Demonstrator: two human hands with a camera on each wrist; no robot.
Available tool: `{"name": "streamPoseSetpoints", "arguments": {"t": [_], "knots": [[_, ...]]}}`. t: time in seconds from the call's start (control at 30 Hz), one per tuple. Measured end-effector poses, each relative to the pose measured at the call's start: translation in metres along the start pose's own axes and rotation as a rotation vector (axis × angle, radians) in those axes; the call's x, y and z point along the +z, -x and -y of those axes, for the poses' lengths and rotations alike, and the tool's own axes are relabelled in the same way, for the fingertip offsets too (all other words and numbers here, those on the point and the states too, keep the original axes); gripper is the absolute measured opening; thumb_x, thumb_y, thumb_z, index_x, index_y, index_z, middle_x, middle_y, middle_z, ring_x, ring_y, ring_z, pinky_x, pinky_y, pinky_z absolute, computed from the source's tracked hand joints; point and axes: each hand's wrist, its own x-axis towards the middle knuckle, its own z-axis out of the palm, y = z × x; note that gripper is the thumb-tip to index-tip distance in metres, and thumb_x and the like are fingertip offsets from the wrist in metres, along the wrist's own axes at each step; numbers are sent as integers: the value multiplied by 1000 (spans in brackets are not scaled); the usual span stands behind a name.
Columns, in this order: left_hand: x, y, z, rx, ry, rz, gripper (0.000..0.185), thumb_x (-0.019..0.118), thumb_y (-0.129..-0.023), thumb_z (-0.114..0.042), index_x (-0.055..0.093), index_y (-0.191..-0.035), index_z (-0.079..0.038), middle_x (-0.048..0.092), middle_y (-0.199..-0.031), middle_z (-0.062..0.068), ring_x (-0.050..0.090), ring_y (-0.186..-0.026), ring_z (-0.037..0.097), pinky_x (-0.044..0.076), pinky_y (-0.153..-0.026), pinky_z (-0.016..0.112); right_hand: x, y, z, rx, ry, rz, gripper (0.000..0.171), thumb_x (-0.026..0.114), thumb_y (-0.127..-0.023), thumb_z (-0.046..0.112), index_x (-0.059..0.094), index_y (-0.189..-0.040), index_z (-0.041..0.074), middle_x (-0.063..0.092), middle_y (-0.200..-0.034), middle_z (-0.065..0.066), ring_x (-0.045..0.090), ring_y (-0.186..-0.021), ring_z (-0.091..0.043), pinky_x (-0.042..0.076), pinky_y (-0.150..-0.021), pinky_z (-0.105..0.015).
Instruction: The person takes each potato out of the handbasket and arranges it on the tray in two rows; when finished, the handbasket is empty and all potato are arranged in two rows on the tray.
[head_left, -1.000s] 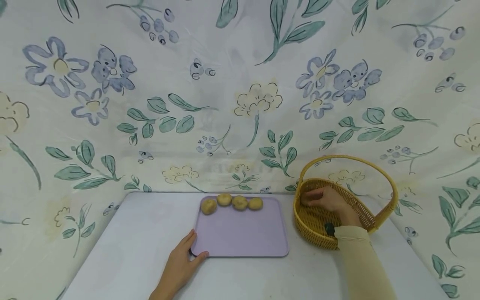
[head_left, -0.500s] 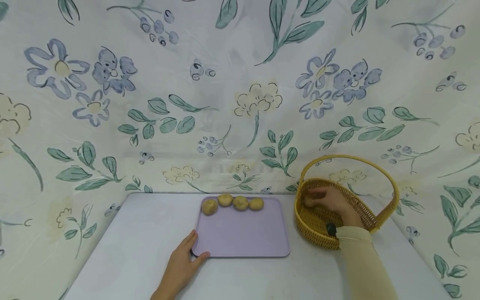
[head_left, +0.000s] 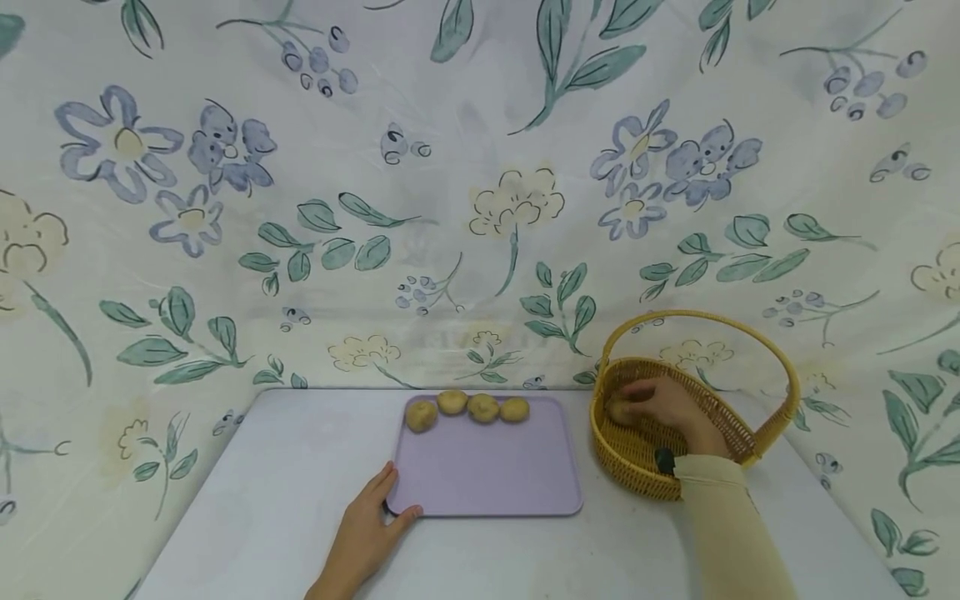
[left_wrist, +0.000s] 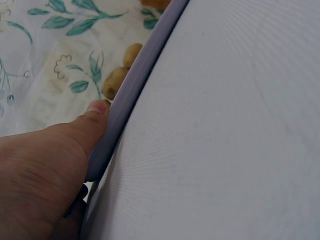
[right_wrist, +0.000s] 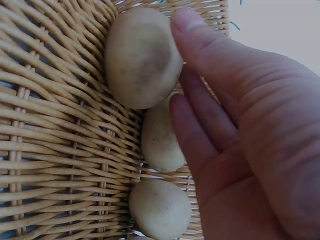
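In the head view my right hand (head_left: 667, 406) reaches into a yellow wicker basket (head_left: 633, 481) at the right. It pinches a potato (right_wrist: 142, 60) between thumb and fingers, close to the woven wall. Two more potatoes, one of them an oval potato (right_wrist: 160, 207), lie in the basket below the pinched one in the right wrist view. My left hand (head_left: 363, 529) holds the front left corner of a lilac tray (head_left: 487, 467), thumb at the front rim, fingers along the left side. Several potatoes (head_left: 483, 407) sit in a row along the tray's back edge.
The basket's tall arched handle (head_left: 701, 314) rises over my right hand. The tray and basket stand on a white table (head_left: 300, 467). Behind it hangs a floral cloth (head_left: 450, 208).
My right hand has drawn the potato slightly away from the basket's left wall, and more of it shows. The left hand keeps its hold on the tray's corner.
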Motion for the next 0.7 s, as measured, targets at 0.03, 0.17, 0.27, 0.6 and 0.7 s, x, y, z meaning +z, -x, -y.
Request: {"name": "streamPoseSetpoints", "arguments": {"t": [0.03,0.17,0.27,0.6,0.7], "knots": [[0,0,0,-2,0,-1,83,72,-77,-48,45,-137,2,41,-148,12,39,-136,33,36,-112,48,1,0,0,-4,5,5,39,76,-79,35,70,-112,15,67,-119,-9,56,-116,-32,46,-99,-49],[0,0,0,-4,-5,-1,82,72,-77,-48,45,-137,1,41,-148,12,39,-136,33,36,-112,48,2,0,1,-6,-2,20,38,76,-79,33,70,-113,15,65,-123,-10,55,-118,-32,44,-101,-49],[0,0,0,0,-7,-8,82,72,-77,-48,46,-137,1,42,-148,12,40,-136,33,35,-112,48,2,1,2,-6,-17,21,36,75,-80,29,71,-113,14,63,-125,-12,54,-120,-35,43,-103,-51],[-2,1,-5,3,2,-23,80,73,-78,-46,47,-136,3,43,-147,14,41,-134,35,37,-110,49,5,0,-1,28,17,35,36,75,-80,34,71,-113,20,65,-124,-9,55,-118,-32,46,-99,-48],[-2,1,-5,-1,-4,-23,80,73,-78,-46,47,-136,3,42,-147,14,41,-134,35,37,-110,49,5,0,-1,9,24,45,38,74,-80,36,70,-115,20,64,-124,-9,56,-117,-32,46,-98,-49]]}}
